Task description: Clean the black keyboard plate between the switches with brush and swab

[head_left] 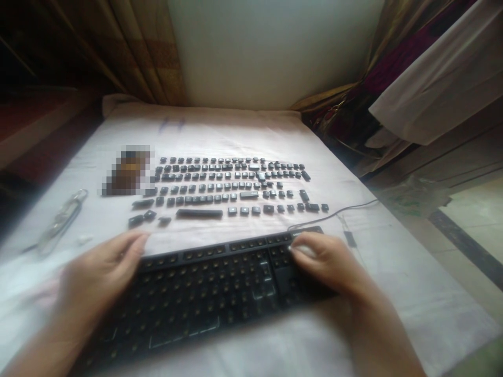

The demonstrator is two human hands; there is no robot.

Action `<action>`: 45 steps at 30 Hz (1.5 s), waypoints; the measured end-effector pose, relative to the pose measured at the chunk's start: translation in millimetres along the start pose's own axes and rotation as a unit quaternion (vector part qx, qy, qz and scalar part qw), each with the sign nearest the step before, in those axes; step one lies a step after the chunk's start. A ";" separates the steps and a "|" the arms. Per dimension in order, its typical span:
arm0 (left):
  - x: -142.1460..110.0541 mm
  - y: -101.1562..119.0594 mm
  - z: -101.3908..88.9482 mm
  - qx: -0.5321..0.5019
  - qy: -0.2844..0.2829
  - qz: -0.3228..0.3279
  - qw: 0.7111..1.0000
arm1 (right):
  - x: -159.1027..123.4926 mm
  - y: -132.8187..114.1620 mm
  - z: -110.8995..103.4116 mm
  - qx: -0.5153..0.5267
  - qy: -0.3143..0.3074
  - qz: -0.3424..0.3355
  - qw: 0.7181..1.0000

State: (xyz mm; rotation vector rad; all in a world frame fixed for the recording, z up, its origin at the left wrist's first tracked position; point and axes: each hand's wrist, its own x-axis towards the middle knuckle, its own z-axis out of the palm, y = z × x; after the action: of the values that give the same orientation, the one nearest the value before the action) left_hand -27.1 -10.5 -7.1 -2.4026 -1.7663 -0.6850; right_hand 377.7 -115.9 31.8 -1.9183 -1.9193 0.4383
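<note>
A: Left hand (96, 277) nearest, low on the left. State?
B: Grasping the left end of a keyboard (204, 293), thumb near the top edge; fingertips hidden.
A: Right hand (326, 262)?
B: Clasping the other end, thumb over the upper face, the rest out of sight. Black board spans the two, small pale posts bared across it. Touching the cloth (236, 131) or lifted: can't tell.
A: Beyond it?
B: Cable (346, 209) behind the far edge, running off rightward. Then loose keycaps (219, 186) in rough rows on the white cloth; one long bar (199, 213) in the row closest to the board.
A: Left of those?
B: A clear, slender item (65, 214), too blurred to name. Pixelated patch (128, 173) farther up, contents masked.
A: Farthest?
B: Brown-gold curtain (145, 52), left of a pale panel (275, 52).
</note>
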 end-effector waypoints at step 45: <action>2.1 -2.0 3.0 -0.002 0.003 0.021 1.000 | 0.5 2.9 5.1 -0.021 -0.001 -0.006 1.000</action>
State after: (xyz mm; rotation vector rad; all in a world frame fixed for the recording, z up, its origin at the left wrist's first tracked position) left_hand -27.5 -7.0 -9.4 -2.4308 -1.7084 -0.6899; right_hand 377.8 -115.1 25.9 -1.9318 -1.9554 0.3985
